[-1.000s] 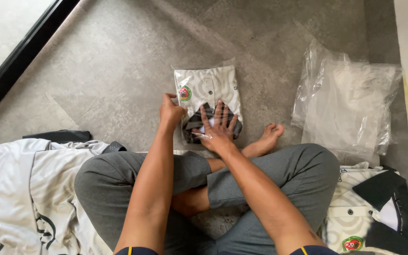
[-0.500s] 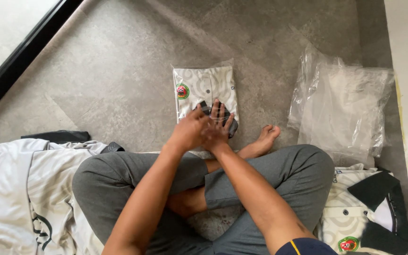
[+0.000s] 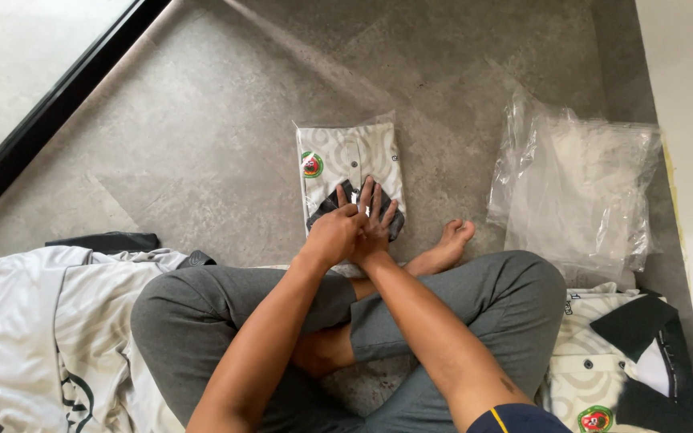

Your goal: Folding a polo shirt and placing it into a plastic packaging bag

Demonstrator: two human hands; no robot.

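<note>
A person sits cross-legged on a grey floor (image 3: 202, 120). Both hands press a bagged folded shirt (image 3: 350, 160) lying ahead of the knees: right hand (image 3: 372, 223) flat, fingers spread; left hand (image 3: 335, 232) loosely curled beside it. Empty plastic bags (image 3: 579, 192) lie to the right, loose shirts (image 3: 34, 321) left.

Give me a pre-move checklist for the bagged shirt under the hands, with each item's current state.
1. Both hands on the bagged shirt: ok. The left hand and right hand press its near end.
2. Bag lying flat on the floor: ok.
3. Near opening of the bag closed: cannot tell, the hands cover it.
4. Shirt's black collar inside the bag: cannot tell, partly hidden under the fingers.
5. Empty plastic bags apart from the bagged shirt: ok.
6. Bare foot off the bag: ok, just beside it.
</note>
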